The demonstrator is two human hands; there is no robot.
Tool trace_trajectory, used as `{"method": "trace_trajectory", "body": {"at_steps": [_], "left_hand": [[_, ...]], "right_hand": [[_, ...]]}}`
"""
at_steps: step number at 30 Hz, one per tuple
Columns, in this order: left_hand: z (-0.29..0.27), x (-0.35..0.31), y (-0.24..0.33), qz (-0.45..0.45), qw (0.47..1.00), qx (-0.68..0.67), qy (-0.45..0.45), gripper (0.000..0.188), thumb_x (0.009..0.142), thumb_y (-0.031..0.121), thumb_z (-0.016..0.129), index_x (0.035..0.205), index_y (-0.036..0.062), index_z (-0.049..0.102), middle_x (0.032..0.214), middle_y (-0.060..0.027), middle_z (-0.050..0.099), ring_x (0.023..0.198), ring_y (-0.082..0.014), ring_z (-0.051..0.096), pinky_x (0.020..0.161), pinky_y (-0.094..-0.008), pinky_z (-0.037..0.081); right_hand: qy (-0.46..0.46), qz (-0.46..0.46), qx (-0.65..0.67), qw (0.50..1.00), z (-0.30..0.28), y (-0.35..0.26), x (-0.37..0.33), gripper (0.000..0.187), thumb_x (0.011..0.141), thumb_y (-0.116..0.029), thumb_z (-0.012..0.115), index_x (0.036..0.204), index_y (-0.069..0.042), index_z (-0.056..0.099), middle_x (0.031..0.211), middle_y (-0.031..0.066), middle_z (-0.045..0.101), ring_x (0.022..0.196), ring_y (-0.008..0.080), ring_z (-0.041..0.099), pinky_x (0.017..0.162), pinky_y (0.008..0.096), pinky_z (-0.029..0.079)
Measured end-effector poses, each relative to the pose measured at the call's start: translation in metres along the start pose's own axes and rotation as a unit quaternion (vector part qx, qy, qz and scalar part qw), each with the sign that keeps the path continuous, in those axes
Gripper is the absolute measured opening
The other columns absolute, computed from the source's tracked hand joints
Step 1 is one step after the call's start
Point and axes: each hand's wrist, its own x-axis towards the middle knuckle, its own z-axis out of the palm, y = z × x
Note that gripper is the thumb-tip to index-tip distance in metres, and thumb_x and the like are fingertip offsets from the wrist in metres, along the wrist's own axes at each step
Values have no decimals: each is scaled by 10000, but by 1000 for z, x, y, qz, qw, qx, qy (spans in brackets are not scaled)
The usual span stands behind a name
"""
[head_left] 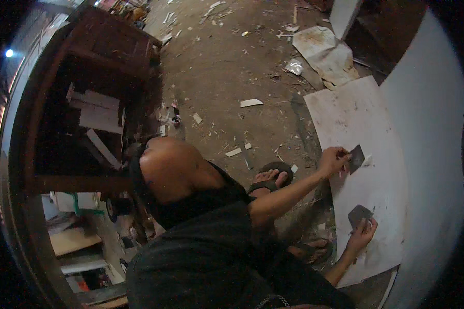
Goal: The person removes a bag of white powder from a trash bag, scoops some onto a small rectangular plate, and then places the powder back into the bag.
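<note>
Right of centre, the left hand (333, 161) pinches a dark square plate (356, 160) against or just above the white board (361, 110); lower right, the right hand (363, 237) grips a second dark plate (359, 215). Smudges suggest work underway; what remains is unclear.

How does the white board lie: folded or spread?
Spread: the white board shows one broad face, reaching past the left hand and right hand.

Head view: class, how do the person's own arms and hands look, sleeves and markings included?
The left hand and right hand look ungloved; the left forearm and right forearm show no sleeves or wristwear. Small rings or markings cannot be told in this dim picture.
</note>
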Motion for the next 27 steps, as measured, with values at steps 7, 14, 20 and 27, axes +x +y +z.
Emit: {"method": "trace_trajectory", "body": {"at_steps": [7,14,20,27], "left_hand": [[4,-9,8,-69,990,-119,-41,238,883,222,669,954,-5,665,753,-69,687,523,-132,636,475,-300,490],[19,6,0,-208,949,-228,-64,179,873,187,659,949,25,654,765,-60,664,616,-143,628,536,-280,505],[15,12,38,-158,971,-175,-34,362,873,259,690,1117,4,606,814,-91,677,576,-169,642,491,-291,495],[-112,96,93,3,963,110,245,400,841,367,688,1099,70,618,905,-107,660,676,-244,602,650,-355,479]], "right_hand": [[71,46,-55,995,-39,17,35,338,935,-216,598,1180,-24,467,1034,154,619,948,224,587,805,323,480],[142,18,-183,973,-45,-13,46,405,914,-247,618,1218,1,515,1092,141,580,882,218,556,710,329,481],[96,106,57,988,-32,-35,59,414,905,-165,638,1275,-62,483,1023,107,568,672,126,553,472,253,429],[52,13,-163,985,-37,-105,23,648,778,3,695,1354,-26,400,1350,192,400,1241,347,413,974,471,442]]}}
